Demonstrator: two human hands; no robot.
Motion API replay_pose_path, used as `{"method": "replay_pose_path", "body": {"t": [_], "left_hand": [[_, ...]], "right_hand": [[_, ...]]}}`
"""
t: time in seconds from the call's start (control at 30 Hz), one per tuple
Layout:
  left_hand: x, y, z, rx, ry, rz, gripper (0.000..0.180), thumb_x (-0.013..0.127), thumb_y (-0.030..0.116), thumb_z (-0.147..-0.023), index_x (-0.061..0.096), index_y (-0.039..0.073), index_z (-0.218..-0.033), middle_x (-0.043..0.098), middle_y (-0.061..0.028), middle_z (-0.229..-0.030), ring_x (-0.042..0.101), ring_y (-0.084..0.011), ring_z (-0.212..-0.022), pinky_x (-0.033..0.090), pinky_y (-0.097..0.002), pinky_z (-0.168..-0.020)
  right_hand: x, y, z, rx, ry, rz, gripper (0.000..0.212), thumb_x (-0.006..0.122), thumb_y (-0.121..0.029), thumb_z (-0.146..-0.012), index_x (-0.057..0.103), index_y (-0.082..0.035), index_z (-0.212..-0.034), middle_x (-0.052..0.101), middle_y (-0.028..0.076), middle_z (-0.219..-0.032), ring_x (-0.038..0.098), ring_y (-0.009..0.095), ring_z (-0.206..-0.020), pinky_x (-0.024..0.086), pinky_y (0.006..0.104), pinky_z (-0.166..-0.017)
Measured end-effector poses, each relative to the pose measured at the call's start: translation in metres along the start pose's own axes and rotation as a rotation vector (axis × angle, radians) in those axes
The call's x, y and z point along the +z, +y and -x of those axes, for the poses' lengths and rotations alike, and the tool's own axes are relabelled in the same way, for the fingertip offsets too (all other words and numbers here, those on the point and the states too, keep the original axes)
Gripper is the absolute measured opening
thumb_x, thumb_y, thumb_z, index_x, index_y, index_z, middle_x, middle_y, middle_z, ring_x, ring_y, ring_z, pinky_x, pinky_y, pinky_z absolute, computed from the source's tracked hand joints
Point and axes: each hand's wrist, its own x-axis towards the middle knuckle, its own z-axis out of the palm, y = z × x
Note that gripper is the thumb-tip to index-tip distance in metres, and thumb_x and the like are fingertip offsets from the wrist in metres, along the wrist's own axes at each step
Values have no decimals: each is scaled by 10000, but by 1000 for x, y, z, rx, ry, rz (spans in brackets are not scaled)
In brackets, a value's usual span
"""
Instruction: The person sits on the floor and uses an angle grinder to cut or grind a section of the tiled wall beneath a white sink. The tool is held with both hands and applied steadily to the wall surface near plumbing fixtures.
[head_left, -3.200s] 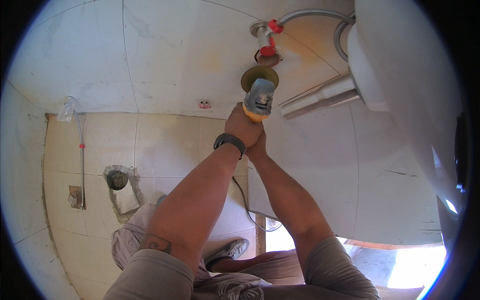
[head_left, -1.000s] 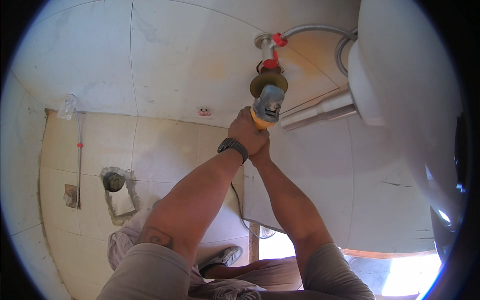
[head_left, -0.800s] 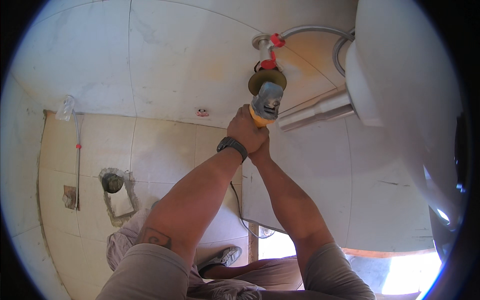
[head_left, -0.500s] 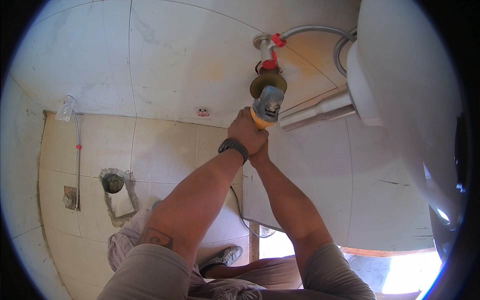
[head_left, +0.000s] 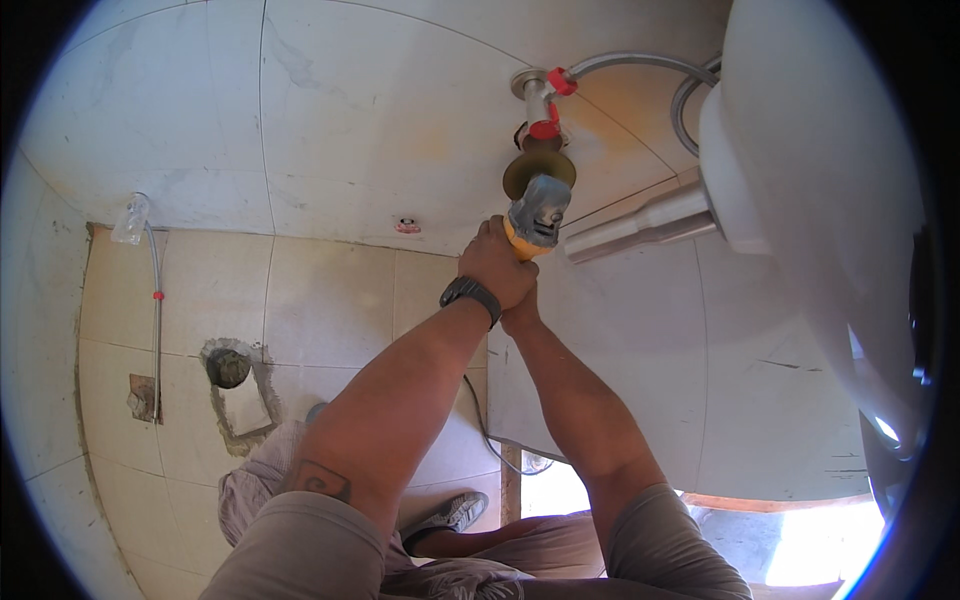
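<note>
An angle grinder [head_left: 540,212] with a grey head and yellow body points away from me toward the wall. My left hand [head_left: 497,268], wearing a dark wristwatch, is wrapped round its body. Just behind and below, my right hand [head_left: 522,312] is closed on the grinder's rear part, its fingers mostly hidden by the left hand. The round disc [head_left: 525,178] is at the wall, just below a metal angle valve [head_left: 537,105] with red parts. A dark hole around a pipe shows between the valve and the disc; whether the disc touches the wall I cannot tell.
A white basin [head_left: 820,130] bulges in at the right, its metal drain pipe [head_left: 640,225] reaching close to the grinder. A braided hose [head_left: 630,58] runs from the valve. A floor opening [head_left: 230,370] and another hose [head_left: 157,330] are at left. A cable [head_left: 480,420] hangs below.
The view has shifted very slightly. Both hands keep their hold on the grinder, and it stays at the same place by the wall.
</note>
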Motion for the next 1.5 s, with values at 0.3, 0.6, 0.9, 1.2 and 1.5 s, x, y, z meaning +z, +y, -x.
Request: {"method": "replay_pose_path", "body": {"t": [0.3,0.6,0.9,1.2,1.5], "left_hand": [[-2,-3,2,18,15,28,614,747,251,-778,507,-1,-1284,633,-270,-1250,666,-479,-1137,561,-542,-986],[2,-7,2,-2,1,2,622,748,235,-778,500,-10,-1293,630,-267,-1256,667,-474,-1148,564,-544,-989],[4,-5,0,10,25,-18,642,753,242,-782,489,-17,-1307,622,-267,-1271,675,-473,-1133,573,-538,-983],[7,-16,6,23,51,3,615,747,258,-796,499,-3,-1294,629,-257,-1263,664,-466,-1146,566,-541,-980],[6,-14,0,0,80,55,599,758,256,-788,517,2,-1273,640,-263,-1244,662,-468,-1148,556,-543,-989]], "right_hand": [[4,30,-7,13,-36,-98,428,623,-39,-1050,465,-71,-1447,594,64,-1410,590,170,-1282,522,377,-1061],[7,14,2,94,-38,-47,405,609,-50,-1059,470,-64,-1439,598,67,-1391,584,174,-1286,517,379,-1069],[3,21,-7,61,-15,-305,600,807,-131,-907,485,-40,-1406,609,105,-1369,598,234,-1297,495,374,-1078],[15,20,3,-37,34,-224,369,667,-50,-1023,524,-63,-1363,627,69,-1333,612,176,-1238,532,370,-1018],[9,27,-6,-72,18,-20,350,680,-53,-1018,541,-40,-1339,635,72,-1320,613,162,-1218,538,355,-994]]}}
